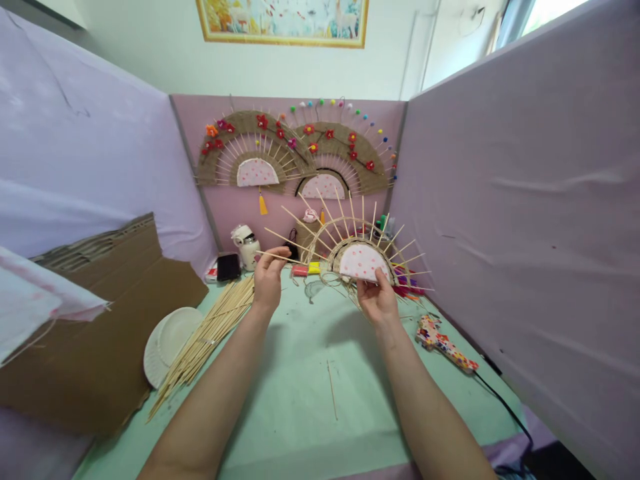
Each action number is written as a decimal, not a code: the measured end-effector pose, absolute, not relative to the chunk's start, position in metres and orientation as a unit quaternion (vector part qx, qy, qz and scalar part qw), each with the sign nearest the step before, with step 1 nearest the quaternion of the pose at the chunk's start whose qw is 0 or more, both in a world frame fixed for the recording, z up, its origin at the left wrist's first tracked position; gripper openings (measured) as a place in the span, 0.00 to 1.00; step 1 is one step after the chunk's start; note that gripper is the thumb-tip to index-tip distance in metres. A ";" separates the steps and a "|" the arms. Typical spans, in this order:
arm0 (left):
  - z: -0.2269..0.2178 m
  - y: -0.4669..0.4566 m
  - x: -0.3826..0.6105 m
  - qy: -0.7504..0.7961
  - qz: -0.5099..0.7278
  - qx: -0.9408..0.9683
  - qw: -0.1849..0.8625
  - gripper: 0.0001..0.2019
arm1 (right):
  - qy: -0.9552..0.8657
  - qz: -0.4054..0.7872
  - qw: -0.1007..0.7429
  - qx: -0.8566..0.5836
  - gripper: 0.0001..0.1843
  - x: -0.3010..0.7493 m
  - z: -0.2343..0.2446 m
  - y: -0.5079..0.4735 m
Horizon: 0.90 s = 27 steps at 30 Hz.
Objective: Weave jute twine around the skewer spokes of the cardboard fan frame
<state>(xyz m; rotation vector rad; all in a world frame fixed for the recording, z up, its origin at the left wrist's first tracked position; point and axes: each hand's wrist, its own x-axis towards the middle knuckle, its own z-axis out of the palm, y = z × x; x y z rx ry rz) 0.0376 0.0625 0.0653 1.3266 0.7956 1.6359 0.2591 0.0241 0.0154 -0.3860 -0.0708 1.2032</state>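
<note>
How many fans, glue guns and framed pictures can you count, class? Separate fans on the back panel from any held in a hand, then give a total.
Fans on the back panel: 2
Held fan, in the right hand: 1
Glue gun: 1
Framed picture: 1
Total: 5

A lilac left panel and right panel flank the green table; a pinkish back panel rises along its far edge. Above, a pale wall carries a gold-framed picture; bright light shows in a window beyond the right panel.
</note>
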 end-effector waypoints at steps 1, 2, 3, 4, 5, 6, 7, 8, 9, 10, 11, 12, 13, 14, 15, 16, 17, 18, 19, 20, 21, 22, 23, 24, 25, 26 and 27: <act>0.067 0.060 0.039 0.286 0.674 0.521 0.439 0.08 | -0.030 0.559 0.809 -0.178 0.05 0.259 0.016 0.024; 0.068 0.057 0.041 0.262 0.676 0.523 0.448 0.07 | -0.026 0.557 0.811 -0.177 0.05 0.259 0.016 0.024; 0.069 0.054 0.044 0.245 0.681 0.522 0.452 0.07 | -0.023 0.556 0.812 -0.175 0.06 0.259 0.017 0.023; 0.068 0.051 0.047 0.240 0.675 0.527 0.458 0.07 | -0.022 0.554 0.813 -0.175 0.06 0.258 0.017 0.023; 0.068 0.049 0.051 0.245 0.668 0.531 0.461 0.08 | -0.022 0.554 0.814 -0.175 0.06 0.258 0.018 0.023; 0.067 0.048 0.054 0.253 0.663 0.532 0.462 0.09 | -0.024 0.553 0.814 -0.175 0.05 0.258 0.018 0.022; 0.066 0.046 0.057 0.263 0.659 0.531 0.463 0.09 | -0.026 0.551 0.815 -0.175 0.05 0.258 0.018 0.022; 0.065 0.045 0.059 0.271 0.660 0.527 0.463 0.10 | -0.028 0.549 0.817 -0.175 0.04 0.258 0.018 0.022; 0.064 0.044 0.062 0.276 0.663 0.520 0.463 0.11 | -0.030 0.547 0.818 -0.174 0.04 0.258 0.018 0.022; 0.063 0.043 0.064 0.279 0.666 0.513 0.464 0.11 | -0.031 0.545 0.820 -0.173 0.04 0.258 0.018 0.022; 0.063 0.042 0.065 0.282 0.670 0.506 0.466 0.11 | -0.032 0.544 0.821 -0.171 0.04 0.258 0.018 0.022; 0.063 0.041 0.067 0.284 0.672 0.498 0.469 0.12 | -0.032 0.543 0.822 -0.169 0.04 0.258 0.018 0.022; 0.063 0.040 0.068 0.285 0.673 0.491 0.473 0.11 | -0.032 0.543 0.823 -0.167 0.04 0.258 0.018 0.022; 0.064 0.039 0.069 0.285 0.673 0.486 0.479 0.11 | -0.033 0.542 0.823 -0.165 0.04 0.258 0.019 0.021; 0.064 0.038 0.070 0.284 0.673 0.481 0.484 0.11 | -0.034 0.543 0.824 -0.162 0.04 0.258 0.019 0.021; 0.065 0.038 0.071 0.283 0.675 0.476 0.488 0.11 | -0.034 0.543 0.824 -0.160 0.05 0.258 0.019 0.021; 0.065 0.037 0.072 0.281 0.677 0.471 0.491 0.11 | -0.036 0.543 0.824 -0.158 0.05 0.258 0.019 0.020; 0.065 0.037 0.073 0.278 0.679 0.467 0.494 0.11 | -0.040 0.543 0.824 -0.156 0.05 0.258 0.019 0.020; 0.065 0.037 0.073 0.276 0.681 0.463 0.496 0.12 | -0.045 0.544 0.823 -0.154 0.05 0.258 0.019 0.020; 0.065 0.037 0.074 0.273 0.682 0.460 0.498 0.12 | -0.050 0.546 0.822 -0.153 0.05 0.258 0.019 0.020; 0.064 0.037 0.074 0.270 0.683 0.459 0.500 0.12 | -0.054 0.547 0.821 -0.153 0.05 0.258 0.018 0.021; 0.064 0.038 0.073 0.267 0.683 0.458 0.502 0.12 | -0.058 0.548 0.820 -0.153 0.05 0.258 0.018 0.021; 0.064 0.038 0.073 0.263 0.683 0.458 0.504 0.13 | -0.062 0.550 0.819 -0.153 0.05 0.257 0.017 0.021; 0.064 0.039 0.072 0.260 0.683 0.458 0.506 0.13 | -0.066 0.550 0.818 -0.153 0.05 0.257 0.017 0.022; 0.064 0.040 0.071 0.256 0.682 0.457 0.511 0.14 | -0.072 0.551 0.817 -0.153 0.05 0.257 0.016 0.022; 0.065 0.040 0.071 0.251 0.681 0.454 0.517 0.15 | -0.076 0.552 0.816 -0.152 0.06 0.257 0.016 0.022; 0.065 0.041 0.070 0.246 0.679 0.450 0.526 0.15 | -0.079 0.554 0.815 -0.152 0.06 0.257 0.016 0.022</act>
